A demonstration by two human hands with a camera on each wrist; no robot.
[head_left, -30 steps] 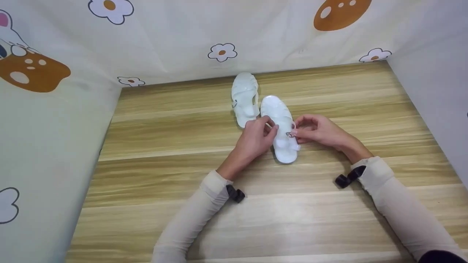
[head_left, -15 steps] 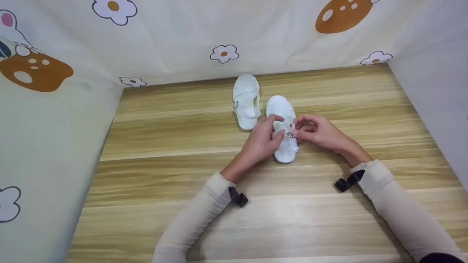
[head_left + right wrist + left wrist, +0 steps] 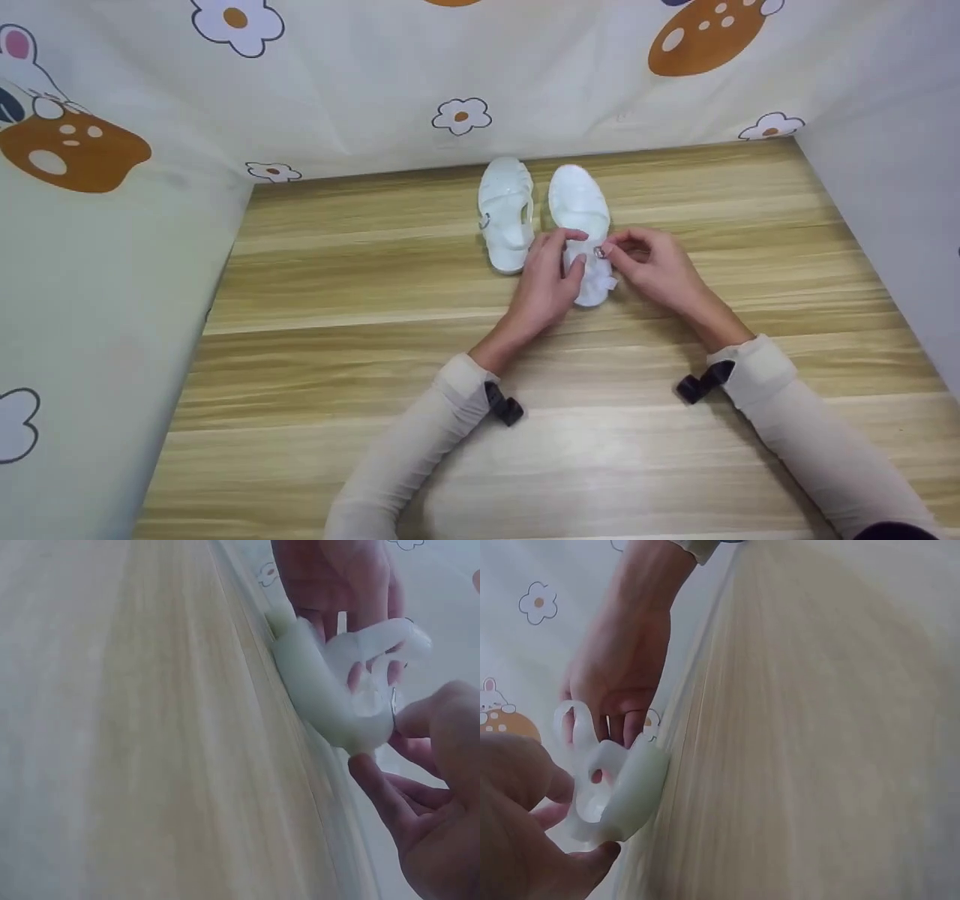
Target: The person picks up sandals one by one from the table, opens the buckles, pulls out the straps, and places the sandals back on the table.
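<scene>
Two white jelly sandals lie side by side near the back wall. In the head view the left sandal [image 3: 506, 214] lies free, and the right sandal [image 3: 577, 196] is held at its strap by both hands. My left hand [image 3: 571, 255] pinches the strap from the left. From the right, my right hand [image 3: 611, 259] pinches the small metal buckle [image 3: 600, 253]. The left wrist view shows the sandal's heel [image 3: 626, 784] between my left fingers [image 3: 525, 840] and the right hand [image 3: 626, 667]. Its heel [image 3: 326, 694] also appears in the right wrist view, with right fingers [image 3: 435, 787] beside it.
The sandals rest on a wooden table [image 3: 360, 300]. Cloth walls printed with flowers [image 3: 461, 116] close it in at the back and left, and a plain wall [image 3: 892, 195] stands on the right. Black camera mounts [image 3: 504, 409] sit at both wrists.
Both hands have pushed the right sandal away from me toward the back wall, so it now lies level with the left sandal. The grip on strap and buckle is unchanged.
</scene>
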